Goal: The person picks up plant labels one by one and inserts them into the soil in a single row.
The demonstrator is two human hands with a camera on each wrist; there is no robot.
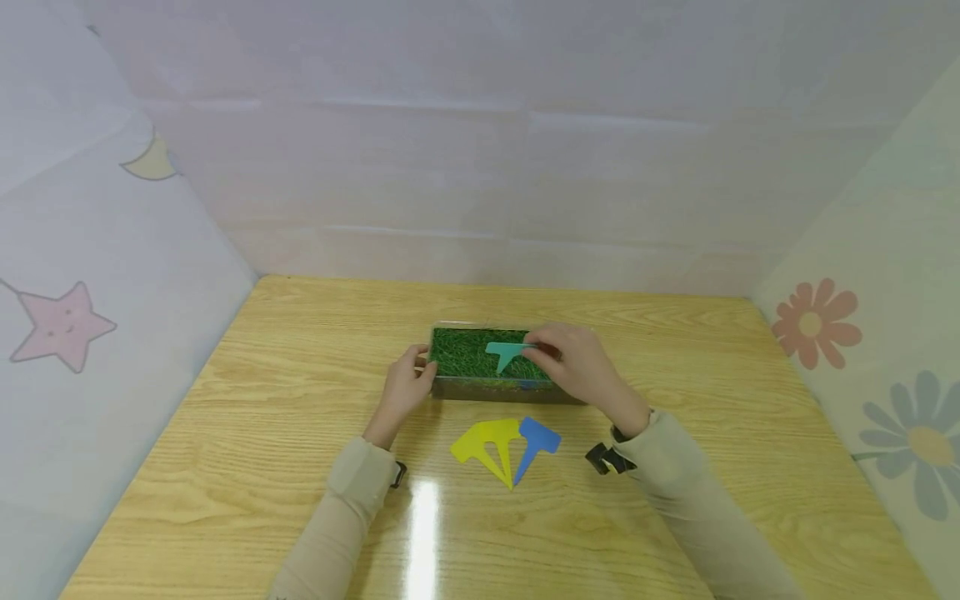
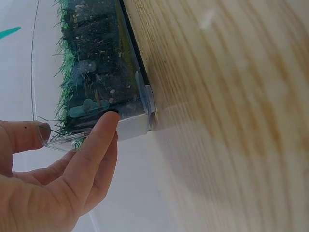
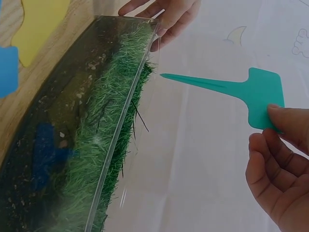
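A clear planter box [image 1: 480,389] of dark soil with green grass [image 1: 461,350] on top stands on the table. My left hand [image 1: 407,383] grips its left end, the thumb [image 2: 29,136] at the rim and fingers along the outer wall. Between thumb and fingers, my right hand [image 1: 581,362] pinches the flat head of a teal T-shaped plant label [image 3: 265,96]. The label is above the grass, its pointed stem towards the box. Nearer to me lie two yellow plant labels [image 1: 491,433] and a blue one [image 1: 537,437], tips close together.
The wooden table [image 1: 300,400] runs back to a pale cloth backdrop [image 1: 450,183]. Side panels with a printed star [image 1: 63,325] and flowers [image 1: 816,323] flank it. Each wrist wears a dark strap, the right one with a black buckle [image 1: 609,458].
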